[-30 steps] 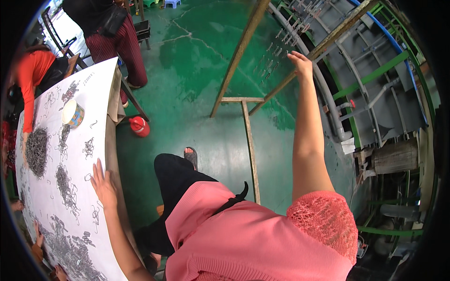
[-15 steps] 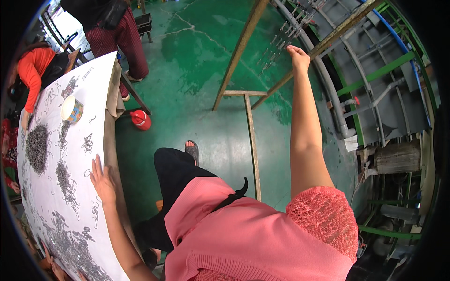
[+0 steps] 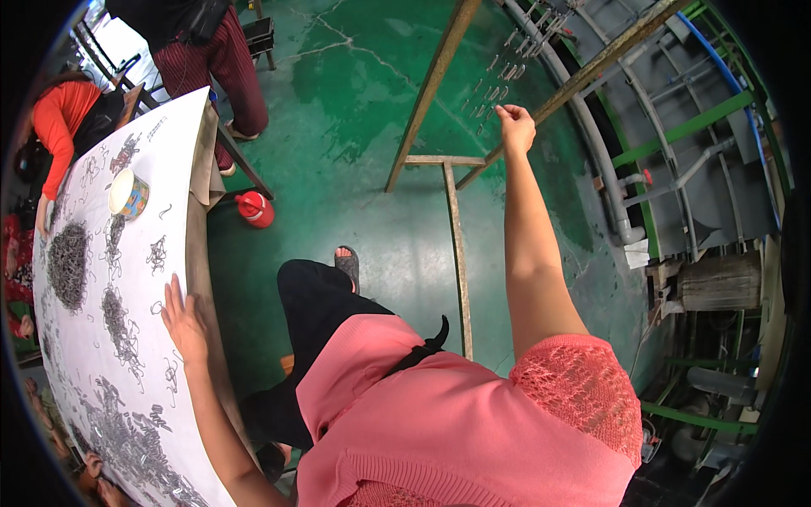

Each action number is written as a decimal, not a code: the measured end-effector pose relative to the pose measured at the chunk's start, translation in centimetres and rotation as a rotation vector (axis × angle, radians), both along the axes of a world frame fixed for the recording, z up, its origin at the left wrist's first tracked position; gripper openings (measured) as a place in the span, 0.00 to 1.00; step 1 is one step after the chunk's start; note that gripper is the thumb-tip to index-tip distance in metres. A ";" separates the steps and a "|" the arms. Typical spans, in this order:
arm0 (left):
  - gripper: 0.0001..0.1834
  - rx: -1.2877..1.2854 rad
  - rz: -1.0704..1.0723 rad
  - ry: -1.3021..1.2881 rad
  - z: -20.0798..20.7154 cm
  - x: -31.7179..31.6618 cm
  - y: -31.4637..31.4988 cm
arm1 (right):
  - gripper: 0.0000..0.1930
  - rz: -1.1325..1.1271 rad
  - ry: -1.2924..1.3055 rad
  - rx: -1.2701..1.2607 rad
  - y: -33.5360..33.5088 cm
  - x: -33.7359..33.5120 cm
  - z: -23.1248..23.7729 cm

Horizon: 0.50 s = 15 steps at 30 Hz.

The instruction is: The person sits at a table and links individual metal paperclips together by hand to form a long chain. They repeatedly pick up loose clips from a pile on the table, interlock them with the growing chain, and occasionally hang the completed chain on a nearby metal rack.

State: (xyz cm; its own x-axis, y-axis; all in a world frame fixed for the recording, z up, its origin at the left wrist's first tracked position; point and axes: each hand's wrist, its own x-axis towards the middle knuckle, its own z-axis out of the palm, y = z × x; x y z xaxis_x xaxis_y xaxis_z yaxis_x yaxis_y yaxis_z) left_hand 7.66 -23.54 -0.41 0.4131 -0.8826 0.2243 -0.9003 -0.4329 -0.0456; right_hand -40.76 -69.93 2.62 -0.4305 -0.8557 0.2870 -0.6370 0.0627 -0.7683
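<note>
My left hand point(image 3: 183, 325) lies palm-down with fingers spread near the edge of the white-covered table point(image 3: 173, 245), holding nothing. Beside it on the sheet are small dark metal hooks or links, in a loose cluster point(image 3: 121, 325) and a dense heap point(image 3: 69, 266). My right arm reaches far out, and the fingers of my right hand point(image 3: 516, 129) are pinched together. What they hold, if anything, is too small to make out. Just beyond the fingertips, small shiny metal pieces point(image 3: 498, 91) hang in rows by a wooden frame point(image 3: 435, 93).
A paper tub point(image 3: 127, 194) stands on the table. A red jug point(image 3: 254, 209) is on the green floor beside a table leg. A person in orange point(image 3: 59, 127) works across the table; another in striped trousers point(image 3: 198, 72) stands ahead. Grey pipes point(image 3: 583, 144) run along the right.
My right hand has moved nearer and slightly left, along the hanging metal pieces, which have shifted. My left hand stays on the table. A co-worker's hands at the lower left have moved.
</note>
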 end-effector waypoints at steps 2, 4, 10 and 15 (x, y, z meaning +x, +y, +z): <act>0.07 0.009 0.008 -0.005 0.1 0.0 0.0 | 0.13 -0.024 0.024 0.048 0.7 1.0 0.5; 0.07 0.023 0.017 -0.010 0.0 0.0 -0.1 | 0.12 -0.040 0.035 0.040 0.6 1.3 0.4; 0.07 -0.004 0.005 0.002 -0.2 0.1 -0.2 | 0.11 -0.076 0.106 -0.005 -1.0 1.0 -1.2; 0.05 0.016 0.029 -0.012 -0.2 0.0 -0.2 | 0.12 -0.062 0.143 -0.002 -1.4 1.1 -1.6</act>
